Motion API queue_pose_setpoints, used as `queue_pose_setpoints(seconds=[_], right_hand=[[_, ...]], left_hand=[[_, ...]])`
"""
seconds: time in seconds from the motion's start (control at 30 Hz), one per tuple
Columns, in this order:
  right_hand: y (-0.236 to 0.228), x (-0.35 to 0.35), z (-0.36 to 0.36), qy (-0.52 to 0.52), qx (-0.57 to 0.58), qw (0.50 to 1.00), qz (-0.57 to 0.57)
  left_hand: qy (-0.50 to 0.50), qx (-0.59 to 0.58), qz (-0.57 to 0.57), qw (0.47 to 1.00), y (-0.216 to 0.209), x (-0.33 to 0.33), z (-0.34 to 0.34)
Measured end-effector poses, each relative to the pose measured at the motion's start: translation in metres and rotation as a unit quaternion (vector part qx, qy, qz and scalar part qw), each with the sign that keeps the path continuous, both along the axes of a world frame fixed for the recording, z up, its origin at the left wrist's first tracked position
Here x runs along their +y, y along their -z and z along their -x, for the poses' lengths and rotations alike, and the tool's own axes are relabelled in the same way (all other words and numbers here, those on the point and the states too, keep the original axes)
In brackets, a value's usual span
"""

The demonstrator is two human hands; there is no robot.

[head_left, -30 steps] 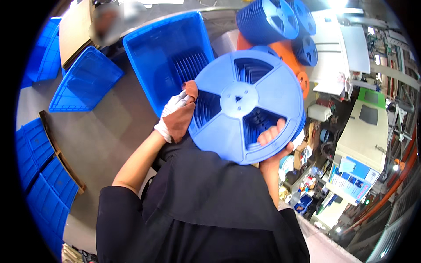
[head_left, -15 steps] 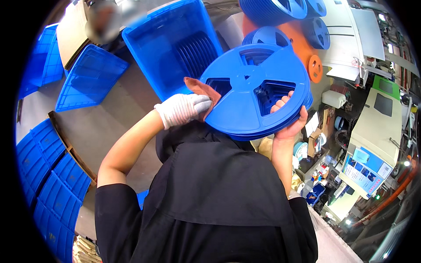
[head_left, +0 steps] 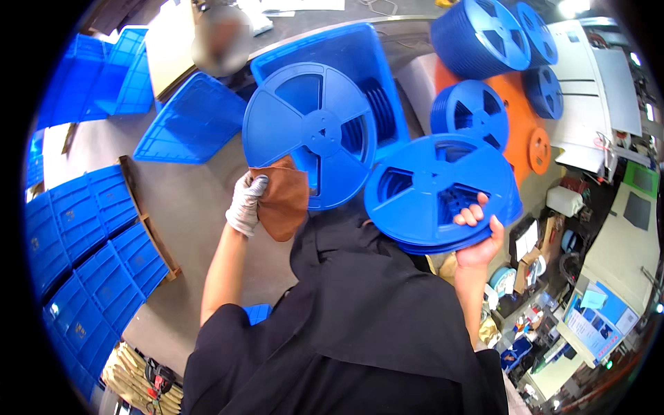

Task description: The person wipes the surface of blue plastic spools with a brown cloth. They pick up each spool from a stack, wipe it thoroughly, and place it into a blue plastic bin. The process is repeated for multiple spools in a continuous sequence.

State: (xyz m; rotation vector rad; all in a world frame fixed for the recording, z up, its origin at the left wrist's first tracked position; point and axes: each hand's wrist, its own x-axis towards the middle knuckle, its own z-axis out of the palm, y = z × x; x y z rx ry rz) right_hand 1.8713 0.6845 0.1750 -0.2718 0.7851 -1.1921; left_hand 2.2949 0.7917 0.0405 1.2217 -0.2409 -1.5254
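Observation:
A single blue plastic reel [head_left: 277, 128] is held up on the left, pinched at its lower left rim through a brown cloth [head_left: 285, 200]. My left hand [head_left: 247, 202], in a white glove, is closed on cloth and reel together. On the right, my bare right hand [head_left: 481, 238] grips a stack of blue reels [head_left: 408, 214], its fingertips showing through an opening in the top reel. The single reel is apart from the stack. How many reels are in the stack cannot be made out.
Behind the single reel stands a blue bin [head_left: 325, 45] with reels inside. More reels [head_left: 477, 114] are stacked on an orange surface [head_left: 449, 76] at the far right. Blue crates [head_left: 90, 242] line the left, and a machine [head_left: 609, 242] stands at the right.
My left hand has moved left with one reel, separating it from the stack by the cloth. The stack in my right hand sits slightly lower and further right in the view.

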Motion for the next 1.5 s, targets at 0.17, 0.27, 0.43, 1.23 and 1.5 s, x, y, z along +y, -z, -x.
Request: queue_pose_setpoints(seconds=[0.17, 0.27, 0.43, 1.23, 1.5], right_hand=[[0.003, 0.007, 0.003, 0.024, -0.007, 1.0, -0.018], [0.004, 0.01, 0.004, 0.032, 0.001, 0.999, -0.018], [0.006, 0.012, 0.005, 0.041, -0.009, 0.999, -0.015], [0.148, 0.056, -0.008, 0.028, -0.074, 0.986, -0.149], [0.168, 0.039, 0.013, -0.022, -0.15, 0.971, -0.184]], left_hand=[[-0.045, 0.03, -0.03, 0.998, 0.033, 0.036, -0.016], [-0.058, 0.061, -0.04, 0.996, 0.044, 0.043, -0.015], [-0.056, 0.086, -0.058, 0.993, 0.069, 0.046, -0.021], [0.108, -0.185, -0.291, 0.932, 0.306, -0.196, 0.135], [0.15, -0.133, -0.224, 0.954, 0.36, -0.2, 0.12]])
